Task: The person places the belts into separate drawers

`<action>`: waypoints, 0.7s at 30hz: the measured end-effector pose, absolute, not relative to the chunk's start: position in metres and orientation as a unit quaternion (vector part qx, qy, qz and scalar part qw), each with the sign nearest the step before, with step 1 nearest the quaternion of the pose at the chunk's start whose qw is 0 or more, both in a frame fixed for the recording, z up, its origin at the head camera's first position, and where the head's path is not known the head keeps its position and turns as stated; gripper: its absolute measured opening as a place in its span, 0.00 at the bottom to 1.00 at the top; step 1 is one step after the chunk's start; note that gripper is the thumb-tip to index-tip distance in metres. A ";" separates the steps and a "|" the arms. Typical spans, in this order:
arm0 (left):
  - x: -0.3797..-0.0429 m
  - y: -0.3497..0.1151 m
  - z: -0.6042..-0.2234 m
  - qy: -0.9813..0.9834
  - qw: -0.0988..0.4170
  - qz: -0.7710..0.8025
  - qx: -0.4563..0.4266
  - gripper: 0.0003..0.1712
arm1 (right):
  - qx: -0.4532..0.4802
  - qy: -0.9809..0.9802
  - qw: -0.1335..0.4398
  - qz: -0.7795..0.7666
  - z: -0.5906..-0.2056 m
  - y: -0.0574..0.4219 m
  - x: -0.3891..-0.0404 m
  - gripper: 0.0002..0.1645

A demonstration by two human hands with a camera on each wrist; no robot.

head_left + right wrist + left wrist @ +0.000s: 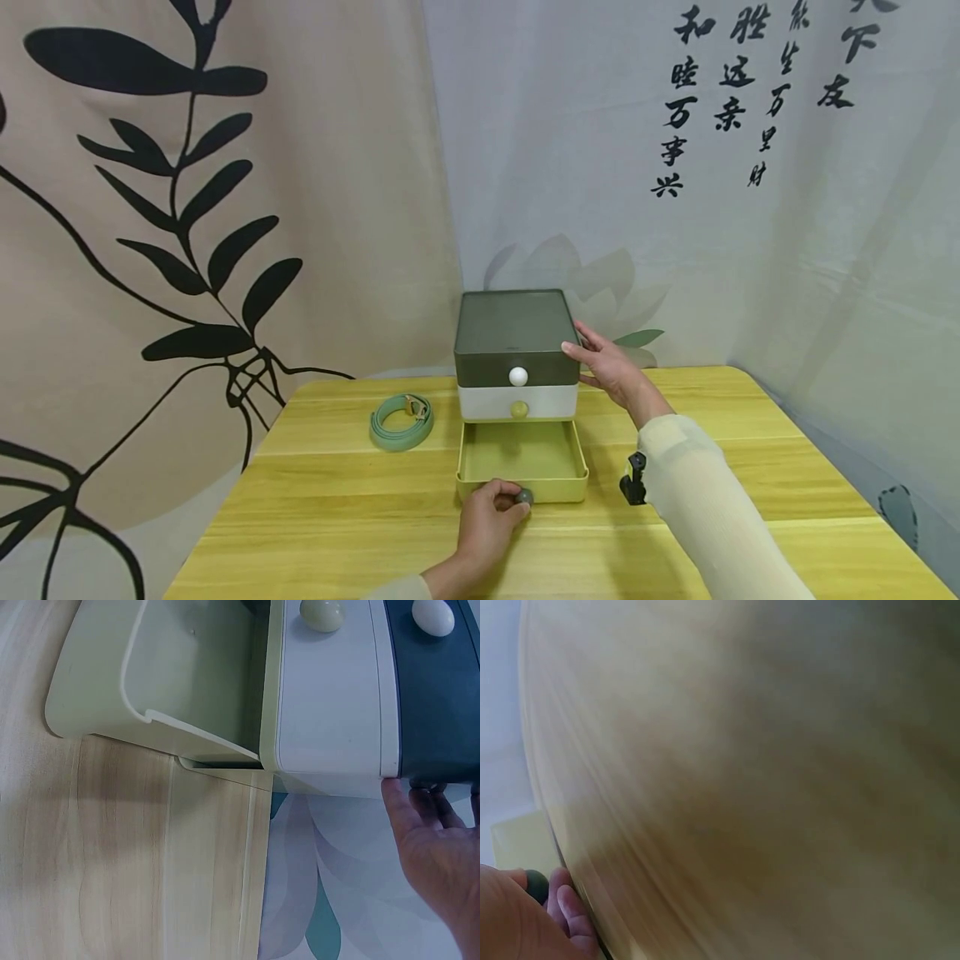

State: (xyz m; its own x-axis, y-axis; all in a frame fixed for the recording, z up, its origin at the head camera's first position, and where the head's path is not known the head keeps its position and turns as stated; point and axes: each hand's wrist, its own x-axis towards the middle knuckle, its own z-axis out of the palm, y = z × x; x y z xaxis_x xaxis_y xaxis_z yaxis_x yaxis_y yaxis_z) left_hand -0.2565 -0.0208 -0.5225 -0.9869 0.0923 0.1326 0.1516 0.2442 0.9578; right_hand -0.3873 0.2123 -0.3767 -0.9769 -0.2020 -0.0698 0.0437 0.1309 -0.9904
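A small three-tier drawer box (pixel 517 321) stands on the table, dark green on top, white in the middle, yellow-green below. Its bottom drawer (pixel 522 450) is pulled out and holds nothing visible. My left hand (pixel 486 525) pinches that drawer's dark round knob (pixel 524 497) between thumb and fingers; the left wrist view shows the same knob (pixel 536 886) at its lower left. Against the right side of the box, my right hand (pixel 611 367) rests with its fingers extended. In the right wrist view, its fingertips touch the side near the dark top tier (pixel 439 705).
A coiled green belt (pixel 401 423) with a gold-coloured buckle lies left of the box on the wooden table (pixel 337 517). Printed cloth (pixel 360 208) hangs behind the table. A black device (pixel 634 479) is strapped at the right wrist.
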 end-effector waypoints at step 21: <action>-0.251 -0.023 -0.526 -0.777 0.020 -0.623 -0.088 0.09 | -0.051 0.745 0.092 -0.658 -0.379 0.213 -0.388 0.46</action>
